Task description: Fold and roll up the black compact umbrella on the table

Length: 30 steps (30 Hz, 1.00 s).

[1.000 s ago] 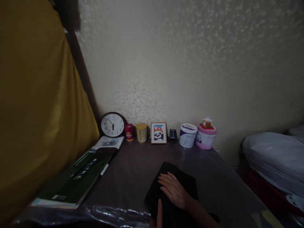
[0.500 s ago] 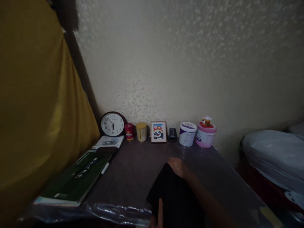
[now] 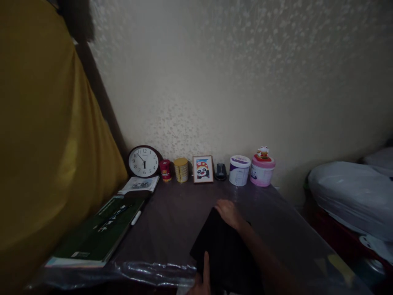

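1. The left hand [image 3: 201, 282], mostly cut off at the bottom, laid one straight finger on the near edge of a flat black rectangular item [image 3: 222, 252]. Its grip could not be told.
2. That item, too dark to identify, lay on the dark plastic-sheeted table [image 3: 172, 213].
3. The right hand [image 3: 229, 213] curled over the item's far edge; whether it was pinching was unclear.
4. A round wall clock [image 3: 143, 161] leaned against the pale patterned wall [image 3: 245, 82].

wall row, left to right: clock [image 3: 143, 161], small tin [image 3: 165, 170], can [image 3: 181, 170], framed picture [image 3: 203, 169], tub [image 3: 239, 170], lidded tub [image 3: 262, 172] | worktop [image 3: 172, 221] left: booklet [image 3: 139, 184] behind book [image 3: 98, 231] | worktop front centre: folded cloth [image 3: 219, 246], right hand [image 3: 227, 213] on its far end, left hand [image 3: 201, 282] at its near edge
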Available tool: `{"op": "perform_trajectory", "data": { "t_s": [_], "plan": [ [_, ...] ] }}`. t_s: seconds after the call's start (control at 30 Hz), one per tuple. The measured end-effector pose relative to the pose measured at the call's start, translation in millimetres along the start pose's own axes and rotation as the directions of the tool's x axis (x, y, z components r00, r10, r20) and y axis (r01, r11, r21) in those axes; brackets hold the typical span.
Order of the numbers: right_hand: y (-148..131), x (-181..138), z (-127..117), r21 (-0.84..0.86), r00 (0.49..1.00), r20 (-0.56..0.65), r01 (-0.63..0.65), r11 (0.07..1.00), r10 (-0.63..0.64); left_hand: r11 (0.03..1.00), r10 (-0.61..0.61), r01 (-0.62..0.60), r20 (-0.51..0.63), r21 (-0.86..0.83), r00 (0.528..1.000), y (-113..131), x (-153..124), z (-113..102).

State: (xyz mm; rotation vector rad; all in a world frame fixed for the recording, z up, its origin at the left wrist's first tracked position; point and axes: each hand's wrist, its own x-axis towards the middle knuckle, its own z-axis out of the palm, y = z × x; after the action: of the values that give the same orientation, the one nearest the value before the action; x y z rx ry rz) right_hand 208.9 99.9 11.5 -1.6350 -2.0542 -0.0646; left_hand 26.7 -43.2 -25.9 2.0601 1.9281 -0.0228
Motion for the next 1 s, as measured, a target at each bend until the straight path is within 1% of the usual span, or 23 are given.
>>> {"op": "perform_trajectory", "data": {
  "t_s": [0.07, 0.13, 0.17, 0.23, 0.27, 0.33, 0.4, 0.47, 0.57, 0.67, 0.8, 0.93, 1.0],
  "plan": [
    [19, -4, -18, 0.021, 0.992, -0.073, -0.102, 0.995, 0.103, 0.999, 0.008, -0.004, 0.099, -0.037, 0.995, -2, 2, -5],
    [33, -20, -37, 0.046, 0.968, -0.136, -0.204, 0.978, 0.209, 0.998, 0.025, -0.015, 0.163, -0.064, 0.986, -4, 4, -11],
    [38, -32, -45, 0.064, 0.95, -0.164, -0.257, 0.964, 0.264, 0.997, 0.039, -0.024, 0.187, -0.079, 0.982, -4, 5, -14],
    [41, -57, -56, 0.166, 0.887, -0.207, -0.384, 0.908, 0.413, 0.993, 0.076, -0.053, 0.217, -0.109, 0.973, -3, 5, -19],
    [40, -70, -59, 0.234, 0.857, -0.196, -0.432, 0.871, 0.478, 0.99, 0.091, -0.065, 0.219, -0.122, 0.971, -3, 5, -21],
    [33, -90, -60, 0.369, 0.815, -0.119, -0.494, 0.787, 0.568, 0.988, 0.107, -0.08, 0.2, -0.135, 0.974, 0, 4, -24],
    [20, -106, -57, 0.455, 0.8, -0.031, -0.522, 0.721, 0.599, 0.987, 0.102, -0.079, 0.174, -0.137, 0.979, 2, 3, -26],
    [7, -116, -52, 0.498, 0.786, 0.021, -0.544, 0.675, 0.617, 0.988, 0.096, -0.075, 0.164, -0.133, 0.982, 4, 2, -27],
    [-7, -125, -46, 0.522, 0.773, 0.044, -0.558, 0.646, 0.633, 0.989, 0.098, -0.078, 0.162, -0.128, 0.982, 5, 1, -28],
    [-10, -126, -43, 0.582, 0.773, 0.055, -0.539, 0.609, 0.631, 0.986, 0.108, -0.084, 0.17, -0.144, 0.979, 5, 1, -28],
    [-12, -115, -44, 0.692, 0.784, 0.117, -0.504, 0.516, 0.609, 0.985, 0.114, -0.086, 0.183, -0.151, 0.977, 4, 3, -26],
    [-25, -91, -45, 0.78, 0.808, 0.202, -0.474, 0.408, 0.553, 0.987, 0.119, -0.096, 0.189, -0.127, 0.975, 3, 6, -21],
    [-34, -77, -41, 0.785, 0.807, 0.211, -0.476, 0.397, 0.552, 0.991, 0.104, -0.083, 0.209, -0.106, 0.972, 4, 7, -19]
  ]
}}
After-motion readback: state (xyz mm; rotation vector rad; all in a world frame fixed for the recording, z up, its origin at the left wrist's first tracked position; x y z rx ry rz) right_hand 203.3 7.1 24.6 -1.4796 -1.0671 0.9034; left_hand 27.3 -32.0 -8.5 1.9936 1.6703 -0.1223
